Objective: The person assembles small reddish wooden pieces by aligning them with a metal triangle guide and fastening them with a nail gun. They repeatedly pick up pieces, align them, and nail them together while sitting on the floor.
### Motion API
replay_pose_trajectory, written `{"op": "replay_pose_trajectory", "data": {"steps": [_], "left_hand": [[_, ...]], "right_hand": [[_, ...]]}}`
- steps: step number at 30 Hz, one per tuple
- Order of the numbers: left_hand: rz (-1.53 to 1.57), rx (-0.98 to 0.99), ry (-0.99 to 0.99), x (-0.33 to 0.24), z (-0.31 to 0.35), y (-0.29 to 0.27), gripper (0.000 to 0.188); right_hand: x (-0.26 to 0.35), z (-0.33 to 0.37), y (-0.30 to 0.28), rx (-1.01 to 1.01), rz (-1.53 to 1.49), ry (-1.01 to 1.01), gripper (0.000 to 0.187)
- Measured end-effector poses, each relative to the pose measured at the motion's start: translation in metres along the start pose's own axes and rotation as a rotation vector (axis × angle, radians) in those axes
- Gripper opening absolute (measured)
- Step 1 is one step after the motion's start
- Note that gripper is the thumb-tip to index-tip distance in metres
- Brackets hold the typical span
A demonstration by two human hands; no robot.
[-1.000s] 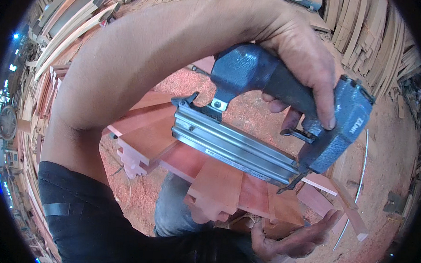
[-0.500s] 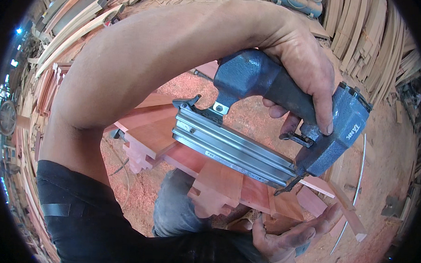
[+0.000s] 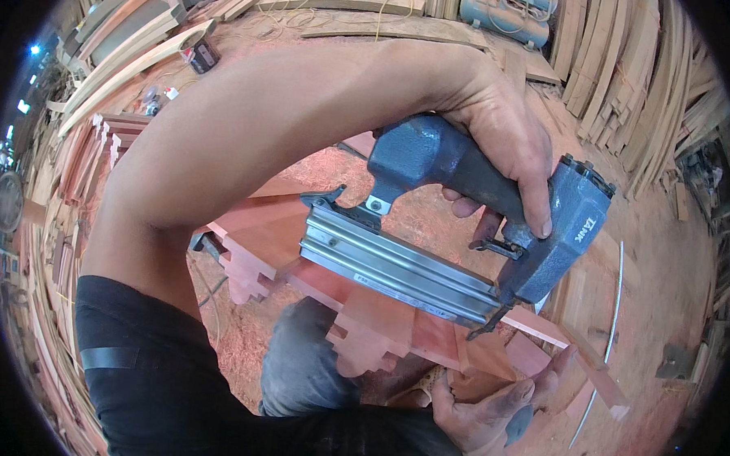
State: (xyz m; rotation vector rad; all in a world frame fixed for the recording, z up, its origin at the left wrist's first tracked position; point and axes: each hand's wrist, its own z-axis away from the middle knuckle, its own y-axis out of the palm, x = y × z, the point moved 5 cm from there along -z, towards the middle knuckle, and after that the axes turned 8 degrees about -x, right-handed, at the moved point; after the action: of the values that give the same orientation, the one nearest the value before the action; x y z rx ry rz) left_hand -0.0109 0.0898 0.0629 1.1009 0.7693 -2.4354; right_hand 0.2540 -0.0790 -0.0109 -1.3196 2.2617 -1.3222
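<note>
My left hand reaches over from the left and is wrapped round the dark grip of a blue nail gun. A finger lies along the gun's body near the trigger. Its silver magazine slants down to the right, and the nose is just above a reddish wooden piece. At the lower right my right hand grips the near end of that piece, thumb on one side and fingers on the other. Beside it, several reddish wooden pieces with stepped ends lie across a long board, partly hidden by the gun.
My jeans-covered knee is under the boards. A thin pale hose runs along the floor at the right. Stacked planks and a blue air compressor stand at the back. More cut timber lies at the left.
The nail gun in my left hand has moved down and a little left. The fingers of my right hand have drawn in closer round the wooden piece. The whole view has shifted slightly.
</note>
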Motion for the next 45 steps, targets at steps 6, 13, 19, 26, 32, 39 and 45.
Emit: {"op": "replay_pose_trajectory", "data": {"steps": [6,13,19,26,32,39,45], "left_hand": [[-0.082,-0.105,-0.031,-0.018,0.021,0.005,0.053],[-0.588,-0.746,0.03,-0.055,0.107,0.005,0.045],[-0.835,-1.27,0.014,-0.058,0.295,0.065,0.043],[-0.375,-1.627,-0.612,0.073,0.4,0.271,0.044],[-0.121,-1.452,-1.346,0.315,0.316,0.454,0.053],[-0.008,-1.362,-1.453,0.407,0.217,0.617,0.098],[-0.081,-0.929,-1.062,0.349,0.197,0.455,0.051]], "right_hand": [[-0.002,-0.003,0.002,-0.03,-0.063,-0.011,0.14],[-0.007,-0.031,0.008,0.069,-0.071,0.118,0.11],[-0.022,-0.099,0.021,0.142,-0.145,-0.009,0.046],[-0.064,-0.145,0.055,0.218,-0.262,0.146,0.029],[-0.071,-0.154,0.064,0.136,-0.283,0.1,0.028],[-0.076,-0.155,0.066,0.131,-0.296,0.113,0.032],[-0.069,-0.158,0.065,0.081,-0.272,0.042,0.039]]}}
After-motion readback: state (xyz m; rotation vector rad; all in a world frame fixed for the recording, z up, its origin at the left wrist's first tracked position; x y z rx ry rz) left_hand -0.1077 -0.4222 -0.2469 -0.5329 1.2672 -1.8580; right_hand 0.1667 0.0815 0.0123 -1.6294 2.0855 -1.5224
